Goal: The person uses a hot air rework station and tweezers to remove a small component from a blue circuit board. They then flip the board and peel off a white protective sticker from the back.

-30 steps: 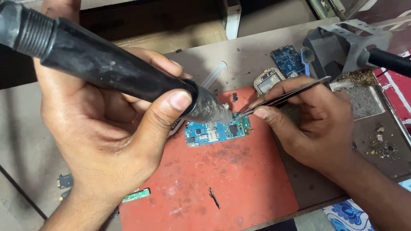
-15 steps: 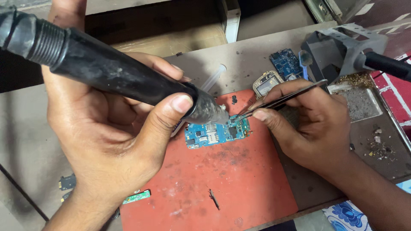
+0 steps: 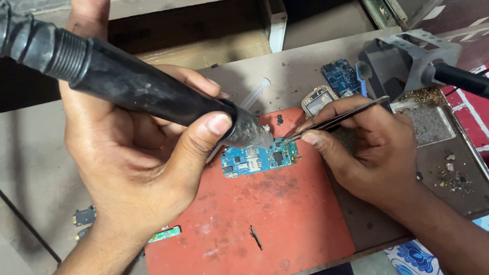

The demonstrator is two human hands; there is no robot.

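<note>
My left hand (image 3: 137, 158) grips a thick black hot-air wand (image 3: 132, 86), its metal nozzle pointed down at the top edge of a small blue circuit board (image 3: 257, 160). The board lies flat on a red work mat (image 3: 265, 219). My right hand (image 3: 372, 147) pinches thin metal tweezers (image 3: 336, 119), their tips touching the board's upper right corner close to the nozzle.
A second blue board (image 3: 340, 76) and a small phone part (image 3: 317, 101) lie behind the mat. A grey tool stand (image 3: 407, 61) with a black handle and a metal tray (image 3: 428, 122) sit at right. A clear syringe (image 3: 254, 94), a green strip (image 3: 164, 234) and small dark parts (image 3: 84, 216) lie about.
The view has shifted slightly. Both hands stay on the board, with the nozzle and tweezer tips holding nearly the same place.
</note>
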